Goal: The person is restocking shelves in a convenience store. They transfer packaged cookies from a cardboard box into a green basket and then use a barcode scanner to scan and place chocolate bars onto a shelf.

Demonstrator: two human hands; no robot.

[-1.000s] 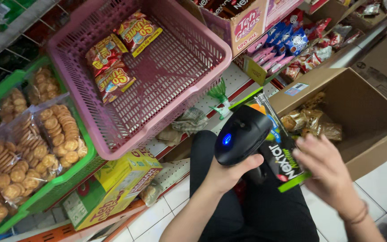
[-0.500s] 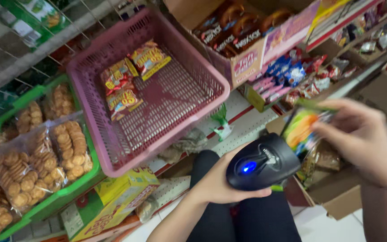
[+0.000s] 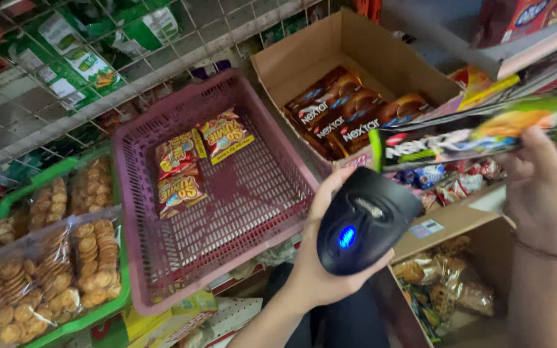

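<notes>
Scanner [image 3: 363, 222], black with a blue light glowing, is sitting gripped in the left hand [image 3: 320, 258], looking rigid and light. Right hand [image 3: 549, 193] is pinching a thin, crinkly snack pack [image 3: 472, 134] just above it, probably best held by its edge.

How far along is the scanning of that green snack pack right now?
Done: the right hand has the green snack pack lifted level with the scanner. In hand: the left hand grips the black handheld scanner, its blue light lit, nose just under the pack's near end. Left: whether it has read cannot be told; more packs sit in the pink basket and open cardboard box.
</notes>
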